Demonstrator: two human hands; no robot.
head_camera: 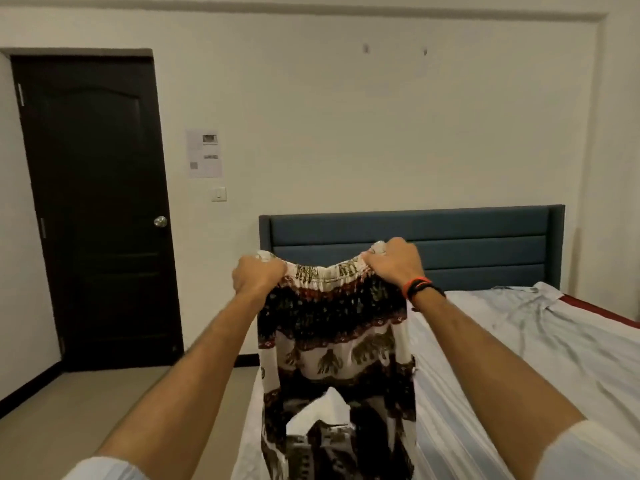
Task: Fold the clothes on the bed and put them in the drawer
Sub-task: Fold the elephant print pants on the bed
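Fingers (249, 271) of both hands round trousers' (332, 334) waistband.

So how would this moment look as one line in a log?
step: holding up | item: patterned trousers | left hand: grips waistband | right hand: grips waistband | over: bed

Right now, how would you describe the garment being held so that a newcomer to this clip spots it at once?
Start at the blue padded headboard of the bed. In front of it the left hand and right hand hold up patterned trousers by the gathered waistband. Their dark and cream bands with elephant prints set them apart from the plain pale sheet.
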